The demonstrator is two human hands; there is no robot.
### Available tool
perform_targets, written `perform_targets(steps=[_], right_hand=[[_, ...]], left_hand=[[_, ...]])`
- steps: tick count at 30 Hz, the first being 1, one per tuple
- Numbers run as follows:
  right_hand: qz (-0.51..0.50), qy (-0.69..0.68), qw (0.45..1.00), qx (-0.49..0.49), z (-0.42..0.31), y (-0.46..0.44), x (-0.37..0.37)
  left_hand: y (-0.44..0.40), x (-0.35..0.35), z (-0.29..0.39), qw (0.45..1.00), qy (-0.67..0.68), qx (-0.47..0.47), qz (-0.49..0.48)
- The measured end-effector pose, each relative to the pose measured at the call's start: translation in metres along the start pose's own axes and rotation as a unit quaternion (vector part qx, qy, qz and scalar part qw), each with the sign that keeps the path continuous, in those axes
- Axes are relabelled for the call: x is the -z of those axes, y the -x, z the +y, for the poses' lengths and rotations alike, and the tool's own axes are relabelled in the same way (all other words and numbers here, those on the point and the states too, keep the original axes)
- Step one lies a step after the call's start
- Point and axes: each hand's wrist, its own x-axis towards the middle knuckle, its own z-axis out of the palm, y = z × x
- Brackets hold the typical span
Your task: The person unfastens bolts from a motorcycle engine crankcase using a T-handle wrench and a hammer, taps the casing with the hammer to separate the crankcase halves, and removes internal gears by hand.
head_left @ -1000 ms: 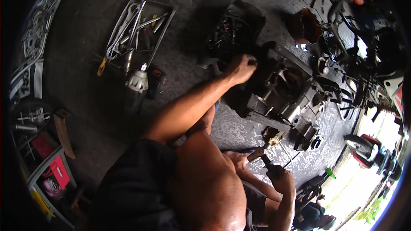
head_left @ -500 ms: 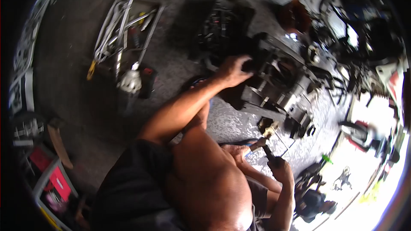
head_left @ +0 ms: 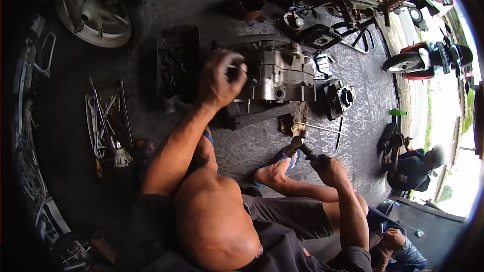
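Currently R hand [head_left: 333, 171] gripping hammer [head_left: 302, 148], L hand [head_left: 222, 79] curled, can't tell grip, partly blocks engine [head_left: 282, 73], dark bin [head_left: 189, 38] nr.

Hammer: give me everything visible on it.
The hammer has a stubby, roughly cylindrical head, brownish and worn, apparently metal, set crosswise on a straight dark handle; the handle's material is unclear. The right hand closes around the handle, hiding its far end. In the view, the handle slants up and left from the fist, with the head next to the right foot. Nothing else clearly touches it.
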Motion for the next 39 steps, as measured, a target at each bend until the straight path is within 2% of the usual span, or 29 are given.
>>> perform_targets(steps=[1,3,5,7,9,10,11,13,15,17,19,20,21,23,24,25,27,28,29,30,33,35,36,37,39], right_hand=[[0.028,-0.025,0.999,-0.018,0.003,-0.001,-0.007],[0.059,-0.028,0.998,-0.010,0.009,0.000,-0.016],[0.176,-0.042,0.980,0.086,0.020,0.001,-0.021],[0.157,-0.085,0.980,0.090,0.027,-0.007,-0.011],[-0.066,0.005,0.991,0.115,0.026,-0.021,0.008],[-0.054,0.049,0.986,0.150,0.015,-0.020,0.022],[-0.052,0.043,0.986,0.150,0.012,-0.029,0.029],[-0.068,0.215,0.949,0.219,0.010,-0.046,0.039],[-0.010,0.263,0.918,0.298,0.010,-0.055,0.051],[0.002,0.263,0.905,0.335,0.006,-0.071,0.070],[0.023,0.277,0.903,0.328,-0.001,-0.091,0.090],[0.088,0.185,0.923,0.326,-0.004,-0.101,0.093],[0.120,0.202,0.913,0.333,-0.006,-0.104,0.096],[0.135,0.204,0.913,0.328,-0.014,-0.096,0.083],[0.104,0.232,0.910,0.328,-0.012,-0.097,0.080],[0.086,0.253,0.888,0.374,-0.003,-0.104,0.074],[0.092,0.204,0.867,0.445,-0.015,-0.096,0.093],[0.059,0.195,0.920,0.334,-0.017,-0.102,0.095],[0.106,0.177,0.927,0.315,-0.021,-0.097,0.103],[0.154,0.165,0.913,0.341,-0.016,-0.097,0.084],[0.133,0.189,0.912,0.340,-0.024,-0.080,0.087],[0.049,0.258,0.883,0.388,-0.024,-0.081,0.093],[0.032,0.208,0.930,0.300,-0.022,-0.089,0.093],[0.156,0.141,0.921,0.328,-0.011,-0.098,0.095],[0.191,0.178,0.918,0.298,-0.013,-0.090,0.072]], left_hand=[[-0.004,-0.002,0.016,0.997,0.006,-0.034,-0.063],[0.001,-0.019,0.028,0.976,-0.073,-0.093,-0.180],[0.009,-0.037,0.036,0.961,-0.133,-0.139,-0.199],[0.009,-0.055,0.047,0.940,-0.185,-0.184,-0.220],[0.005,-0.072,0.059,0.913,-0.248,-0.176,-0.273],[0.006,-0.083,0.058,0.897,-0.249,-0.183,-0.315],[0.006,-0.090,0.054,0.895,-0.250,-0.188,-0.317],[0.005,-0.101,0.046,0.887,-0.233,-0.205,-0.343],[-0.003,-0.097,0.049,0.886,-0.208,-0.197,-0.366],[-0.005,-0.094,0.051,0.884,-0.210,-0.187,-0.373],[-0.006,-0.095,0.052,0.883,-0.210,-0.181,-0.378],[-0.007,-0.095,0.052,0.883,-0.210,-0.177,-0.381],[-0.006,-0.095,0.052,0.883,-0.211,-0.172,-0.382],[-0.008,-0.096,0.052,0.885,-0.211,-0.167,-0.380],[-0.008,-0.095,0.052,0.887,-0.208,-0.160,-0.381],[-0.004,-0.099,0.049,0.882,-0.220,-0.158,-0.386],[-0.001,-0.099,0.047,0.879,-0.227,-0.177,-0.380],[0.001,-0.100,0.046,0.894,-0.199,-0.168,-0.366],[0.004,-0.097,0.048,0.894,-0.195,-0.163,-0.370],[-0.001,-0.095,0.050,0.894,-0.188,-0.157,-0.374],[-0.006,-0.098,0.045,0.892,-0.198,-0.162,-0.372],[0.000,-0.100,0.044,0.894,-0.212,-0.182,-0.349],[0.001,-0.102,0.044,0.890,-0.220,-0.192,-0.349],[0.005,-0.102,0.046,0.891,-0.213,-0.190,-0.352],[-0.006,-0.100,0.047,0.888,-0.215,-0.174,-0.367]])
